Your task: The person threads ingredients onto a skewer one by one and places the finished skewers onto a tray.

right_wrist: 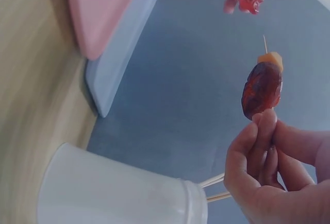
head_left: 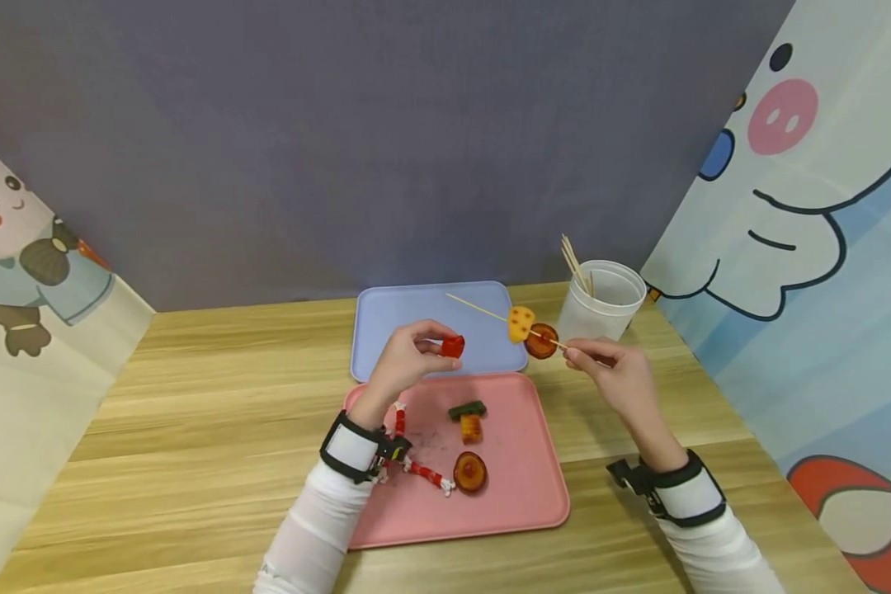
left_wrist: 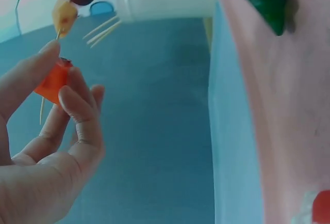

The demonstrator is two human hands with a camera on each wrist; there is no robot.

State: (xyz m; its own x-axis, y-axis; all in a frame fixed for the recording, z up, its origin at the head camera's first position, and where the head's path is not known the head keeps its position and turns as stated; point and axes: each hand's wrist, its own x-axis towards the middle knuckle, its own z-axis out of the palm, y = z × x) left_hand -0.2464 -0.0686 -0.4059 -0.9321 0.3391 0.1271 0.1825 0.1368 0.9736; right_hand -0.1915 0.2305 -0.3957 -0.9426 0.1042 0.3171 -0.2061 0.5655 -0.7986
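Observation:
My left hand [head_left: 408,360] pinches a small red food piece [head_left: 453,346] between thumb and fingertips, over the blue tray [head_left: 386,318]. Across from it, my right hand [head_left: 619,375] holds a wooden skewer [head_left: 475,307] near one end. On the skewer are a yellow piece with brown spots [head_left: 520,324] and a round brown slice [head_left: 541,341], the slice nearer the right fingers. The skewer's bare end slants up to the left. In the right wrist view, the red piece [right_wrist: 250,0] is apart from the skewer tip.
A pink tray [head_left: 520,495] holds a round brown slice [head_left: 470,473], a grilled yellow piece [head_left: 471,428], a green piece [head_left: 467,410] and red pieces with white ends [head_left: 426,473], partly hidden by the left wrist. A white tub [head_left: 590,318] with several skewers [head_left: 573,262] stands at right.

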